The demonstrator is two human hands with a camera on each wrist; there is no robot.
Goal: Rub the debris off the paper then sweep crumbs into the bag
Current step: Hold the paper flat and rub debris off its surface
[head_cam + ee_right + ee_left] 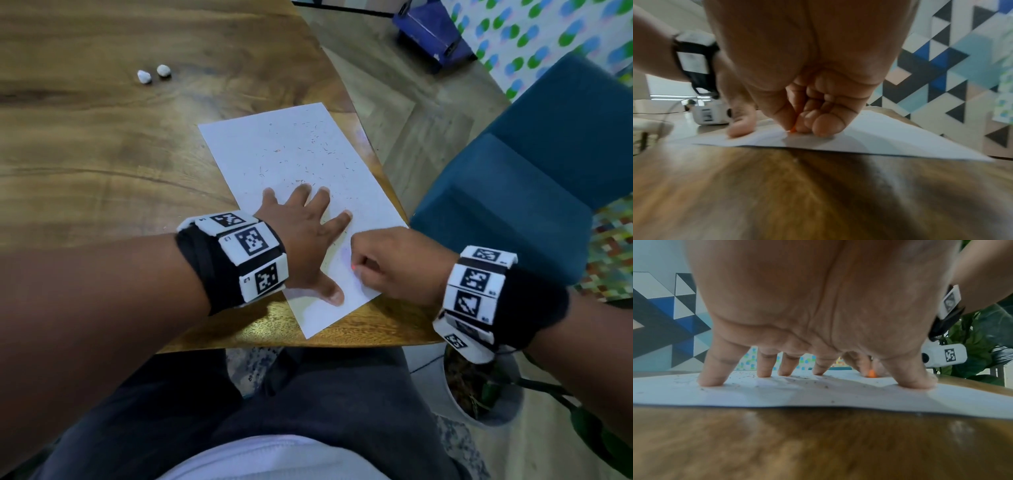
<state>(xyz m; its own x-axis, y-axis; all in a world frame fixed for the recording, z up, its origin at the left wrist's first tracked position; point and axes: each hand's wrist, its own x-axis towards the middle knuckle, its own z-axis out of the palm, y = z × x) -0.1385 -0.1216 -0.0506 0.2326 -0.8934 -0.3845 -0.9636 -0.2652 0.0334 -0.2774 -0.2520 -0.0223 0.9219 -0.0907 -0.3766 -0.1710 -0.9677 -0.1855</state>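
Observation:
A white sheet of paper (308, 192) lies at the wooden table's right front corner, dusted with several small dark crumbs (308, 154). My left hand (308, 233) lies spread on its near half, straight fingers (713, 378) pressing it down. My right hand (380, 263) is curled at the paper's near right edge and pinches a small orange eraser (354, 267) against the sheet; its orange tip (793, 129) shows below the fingers, and also as an orange eraser tip (871, 373) behind my left hand. No bag is in view.
Two small white crumpled lumps (154, 73) sit far left on the wooden table (102, 144). A blue upholstered chair (531, 171) stands right of the table. A potted plant (479, 387) sits on the floor under my right wrist. My lap is below the table edge.

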